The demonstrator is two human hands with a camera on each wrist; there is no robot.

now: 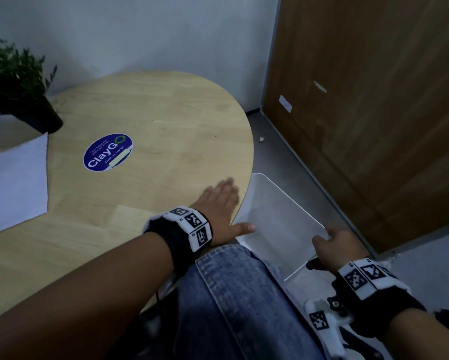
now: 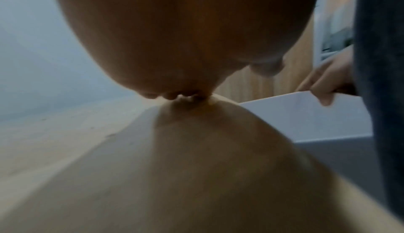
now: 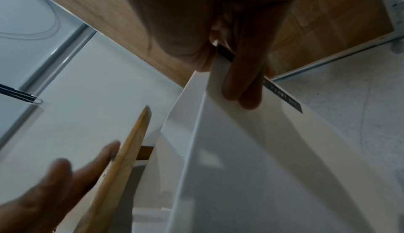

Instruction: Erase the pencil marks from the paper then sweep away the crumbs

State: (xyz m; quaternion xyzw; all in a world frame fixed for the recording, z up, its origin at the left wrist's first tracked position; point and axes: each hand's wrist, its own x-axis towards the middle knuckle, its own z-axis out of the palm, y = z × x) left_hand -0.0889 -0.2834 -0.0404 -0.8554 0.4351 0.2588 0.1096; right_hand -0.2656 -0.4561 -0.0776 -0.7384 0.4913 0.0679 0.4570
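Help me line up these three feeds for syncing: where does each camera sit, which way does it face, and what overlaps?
Head: worn high, looks down at the wooden table, left hand flat at its edge, right hand holding the white bin; forearms, jeans show.
Left wrist: low over the table, looks along the left palm to the bin.
Right wrist: below the table edge, looks up along the right fingers gripping the bin rim.
Shared: bin in all; each wrist view shows the other hand.
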